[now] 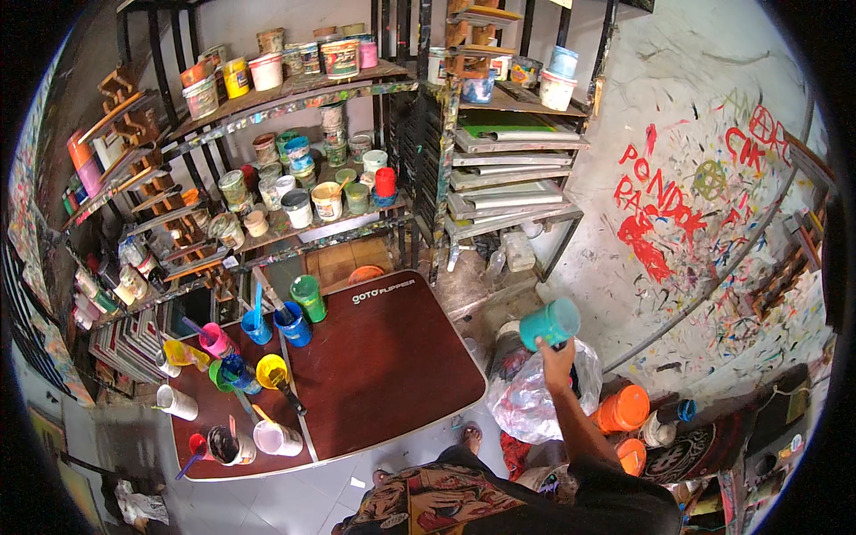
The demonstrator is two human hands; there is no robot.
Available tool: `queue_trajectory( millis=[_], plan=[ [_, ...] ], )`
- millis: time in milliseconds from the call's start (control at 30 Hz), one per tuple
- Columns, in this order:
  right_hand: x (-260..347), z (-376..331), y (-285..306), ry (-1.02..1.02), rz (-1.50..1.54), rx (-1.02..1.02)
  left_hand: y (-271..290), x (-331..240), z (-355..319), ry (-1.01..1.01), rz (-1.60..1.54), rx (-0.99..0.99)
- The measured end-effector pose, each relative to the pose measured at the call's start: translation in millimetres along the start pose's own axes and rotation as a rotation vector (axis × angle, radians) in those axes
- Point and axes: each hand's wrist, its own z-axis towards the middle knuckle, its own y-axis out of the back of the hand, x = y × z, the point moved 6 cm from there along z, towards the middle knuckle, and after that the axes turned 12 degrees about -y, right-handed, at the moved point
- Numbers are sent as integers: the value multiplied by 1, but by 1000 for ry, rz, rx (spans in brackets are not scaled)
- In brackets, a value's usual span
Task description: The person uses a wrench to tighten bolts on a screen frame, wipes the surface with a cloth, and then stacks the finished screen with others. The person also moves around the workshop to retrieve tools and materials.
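Note:
In my right hand (556, 358) is a turquoise plastic tub (551, 323), gripped from below and tilted on its side. That arm reaches out to the right, past the table's edge. Under the hand sits a crumpled clear plastic bag (526, 406) on the floor; what it holds is hard to make out. An orange tub (621, 408) lies tilted beside the bag, with a second orange tub (631, 456) just nearer to me. My left hand is out of sight.
A dark red folding table (383, 374) stands ahead, its left part crowded with paint cups such as a green cup (308, 297) and a white cup (278, 438). Shelves (294, 98) of paint pots line the back. Screen frames (513, 169) fill a rack beside the paint-splashed wall (704, 116).

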Motion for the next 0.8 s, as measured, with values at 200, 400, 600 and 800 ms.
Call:
queue_trajectory(
  millis=[200, 400, 600, 800],
  plan=[
    [63, 136, 4, 136, 25, -1, -56, -43, 37, -7, 40, 47],
    [122, 274, -27, 355, 49, 80, -111, -82, 62, 30, 68, 4],
    [176, 384, -75, 423, 40, 74, -146, -111, 69, 76, 58, -76],
    [237, 465, -131, 530, -63, 11, -161, -129, 71, 114, 53, -142]
  ],
)
